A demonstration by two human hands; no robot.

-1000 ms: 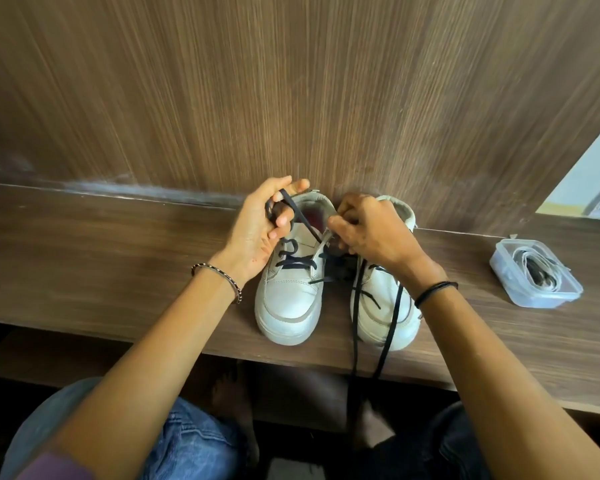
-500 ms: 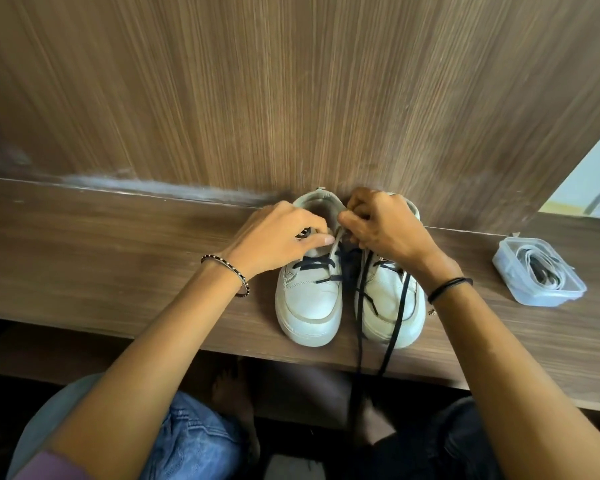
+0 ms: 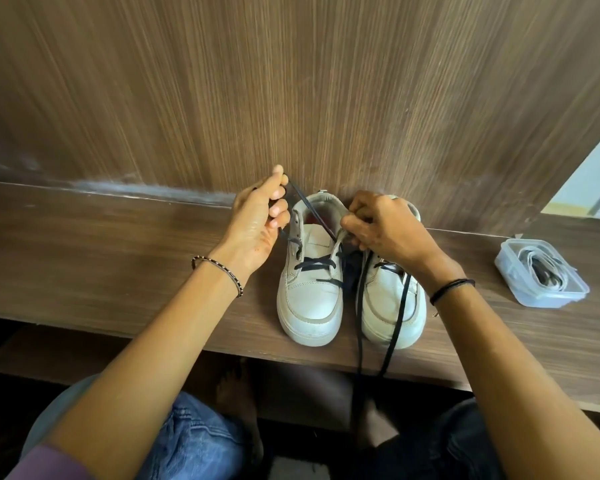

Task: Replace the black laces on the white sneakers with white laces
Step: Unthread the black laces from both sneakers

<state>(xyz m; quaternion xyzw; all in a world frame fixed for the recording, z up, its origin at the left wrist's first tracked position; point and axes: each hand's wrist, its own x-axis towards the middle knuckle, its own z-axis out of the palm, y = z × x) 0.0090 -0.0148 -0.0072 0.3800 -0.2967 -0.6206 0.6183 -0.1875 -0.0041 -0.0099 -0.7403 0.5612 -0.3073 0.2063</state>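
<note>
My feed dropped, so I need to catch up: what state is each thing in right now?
left sneaker, upright on the shelf, partly unlaced.
left black lace, one end pulled up taut.
right sneaker, upright, loosened.
right black lace, both ends hang over the shelf edge.
left hand, pinches the left black lace.
right hand, grips the left sneaker's upper edge.
container, on the shelf, holds laces; lid unclear.

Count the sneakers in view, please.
2. The left sneaker stands on the shelf, its black lace held by the left hand. The right sneaker stands close beside it, partly under the right hand. None seems hidden.
</note>
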